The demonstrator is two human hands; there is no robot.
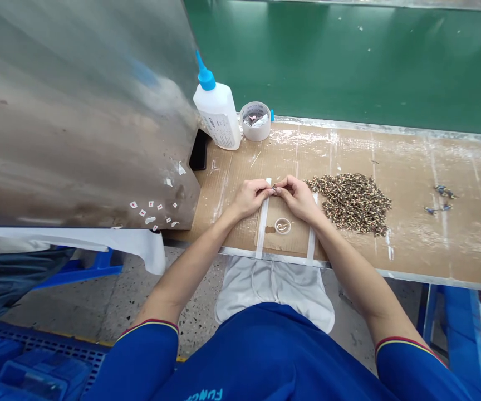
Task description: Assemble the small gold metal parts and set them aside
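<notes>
My left hand [248, 199] and my right hand [297, 197] meet fingertip to fingertip above the cardboard-covered bench. Both are closed in a pinch around a tiny dark piece [274, 187], too small to make out its kind. Just beyond my right hand spreads a heap of small dark and gold-coloured parts [355, 203]. Below the hands sits a small round dish [283, 225] with a thin pale stick or wire in it. White tape strips [263, 228] run on the cardboard either side of the dish.
A white bottle with blue nozzle [219, 117] stands beside a tape roll [256, 131] holding scraps. At left rises a metal panel [98, 122] with small stickers. Several bluish parts [444, 191] lie at right. A green belt [349, 61] runs behind the bench.
</notes>
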